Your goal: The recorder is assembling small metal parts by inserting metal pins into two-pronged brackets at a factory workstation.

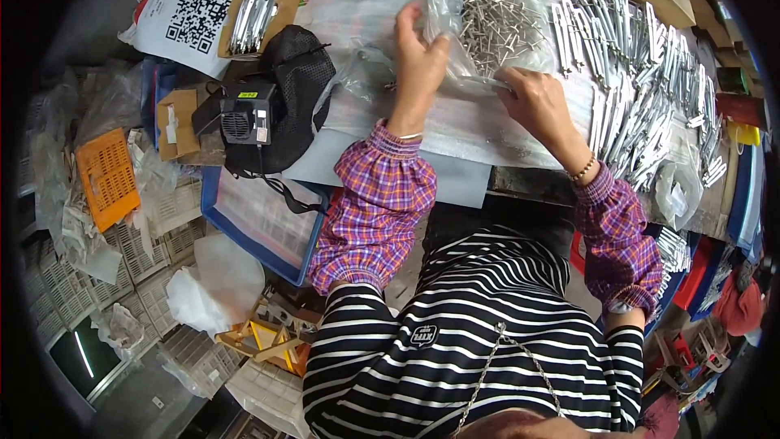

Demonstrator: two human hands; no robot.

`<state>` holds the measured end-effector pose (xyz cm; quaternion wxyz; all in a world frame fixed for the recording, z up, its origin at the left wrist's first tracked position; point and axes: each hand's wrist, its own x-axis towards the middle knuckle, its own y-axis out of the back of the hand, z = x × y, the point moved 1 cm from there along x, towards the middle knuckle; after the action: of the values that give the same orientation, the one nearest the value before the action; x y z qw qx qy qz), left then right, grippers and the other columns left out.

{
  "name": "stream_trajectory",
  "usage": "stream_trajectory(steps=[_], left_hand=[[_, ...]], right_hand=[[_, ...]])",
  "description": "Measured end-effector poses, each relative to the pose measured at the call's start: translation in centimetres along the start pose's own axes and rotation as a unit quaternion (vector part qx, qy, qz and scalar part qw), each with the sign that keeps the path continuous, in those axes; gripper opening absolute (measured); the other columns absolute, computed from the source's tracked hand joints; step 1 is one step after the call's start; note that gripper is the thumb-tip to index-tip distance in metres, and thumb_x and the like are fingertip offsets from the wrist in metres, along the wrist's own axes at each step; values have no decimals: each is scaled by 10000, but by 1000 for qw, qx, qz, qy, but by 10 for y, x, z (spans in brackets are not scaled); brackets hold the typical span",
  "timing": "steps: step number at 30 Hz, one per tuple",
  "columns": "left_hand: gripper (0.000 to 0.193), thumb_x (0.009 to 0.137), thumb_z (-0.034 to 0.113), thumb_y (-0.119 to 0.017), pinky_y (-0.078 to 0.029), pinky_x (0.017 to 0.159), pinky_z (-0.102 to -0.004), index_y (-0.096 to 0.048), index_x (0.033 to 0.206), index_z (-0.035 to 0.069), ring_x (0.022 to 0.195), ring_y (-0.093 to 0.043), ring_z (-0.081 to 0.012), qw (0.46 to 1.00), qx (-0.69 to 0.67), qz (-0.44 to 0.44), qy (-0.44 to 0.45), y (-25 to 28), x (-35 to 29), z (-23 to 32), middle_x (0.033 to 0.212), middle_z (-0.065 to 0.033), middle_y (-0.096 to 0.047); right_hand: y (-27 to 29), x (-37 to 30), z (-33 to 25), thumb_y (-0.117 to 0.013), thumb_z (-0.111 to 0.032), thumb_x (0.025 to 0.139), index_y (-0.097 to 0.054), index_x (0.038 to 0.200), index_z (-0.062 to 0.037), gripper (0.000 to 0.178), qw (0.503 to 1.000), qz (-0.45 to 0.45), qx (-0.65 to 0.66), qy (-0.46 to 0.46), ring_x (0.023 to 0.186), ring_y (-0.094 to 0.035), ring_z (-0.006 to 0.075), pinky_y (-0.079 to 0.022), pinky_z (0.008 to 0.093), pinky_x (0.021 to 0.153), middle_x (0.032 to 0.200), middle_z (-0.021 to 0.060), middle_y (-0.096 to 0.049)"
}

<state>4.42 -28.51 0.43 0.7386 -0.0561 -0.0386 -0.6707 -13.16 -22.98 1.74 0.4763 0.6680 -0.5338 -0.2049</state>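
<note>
A see-through plastic bag [546, 55] lies open on the table, its mouth spread and its rim folded outward. Inside it is a heap of small thin metal pins with heads, like rivets [497, 23]. My left hand [420, 63] grips the bag's left rim, thumb toward the mouth; its other fingertips are partly hidden. At the near right rim, my right hand [538, 102] is closed, with thumb and fingers pinching the plastic. To the right of the bag, many long silvery metal strips [630, 85] lie in overlapping rows, several close to my right hand.
White foam sheeting [463, 126] covers the table. On the left are a black mesh cap [296, 73], a small black device [248, 118], a cardboard box [283, 12] of metal strips and a printed sheet [166, 32]. A blue tray [218, 211] stands below the table's left edge.
</note>
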Motion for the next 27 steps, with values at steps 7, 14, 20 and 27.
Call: stream_trajectory(steps=[7, 14, 20, 27], left_hand=[[176, 769, 12, -600, -488, 669, -232, -638, 940, -8, 766, -602, -111, 993, 100, -21, -65, 60, -13, 47, 854, -69, -640], [109, 771, 56, -612, -431, 526, -225, -658, 865, 24, 557, -551, -75, 934, 353, -47, -35, 95, -53, 40, 674, -58, -627], [159, 734, 28, -604, -462, 591, -290, -645, 887, 16, 650, -601, -196, 903, 421, -46, -76, 81, -66, 29, 776, -95, -620], [217, 731, 48, -611, -460, 615, -308, -627, 937, -17, 640, -591, -224, 845, 504, -52, -172, 85, -57, 11, 861, -126, -606]], right_hand=[[17, -10, -2, -650, -132, 748, -625, 871, -61, 144, 995, 6, 86, -41, 578, -605, 271, -457, 364, 512, 652, 130, -611], [47, -59, -9, -635, -217, 841, -639, 963, -22, 230, 845, -97, 438, -291, 529, -390, 22, -322, 192, 456, 635, -49, -516], [63, -104, -16, -584, -220, 881, -631, 985, -19, 231, 783, -71, 516, -341, 521, -378, 27, -318, 193, 460, 631, -63, -484], [56, -111, -4, -608, -107, 790, -608, 926, -7, 168, 973, 18, 148, -178, 688, -599, 350, -453, 378, 599, 765, 196, -602]])
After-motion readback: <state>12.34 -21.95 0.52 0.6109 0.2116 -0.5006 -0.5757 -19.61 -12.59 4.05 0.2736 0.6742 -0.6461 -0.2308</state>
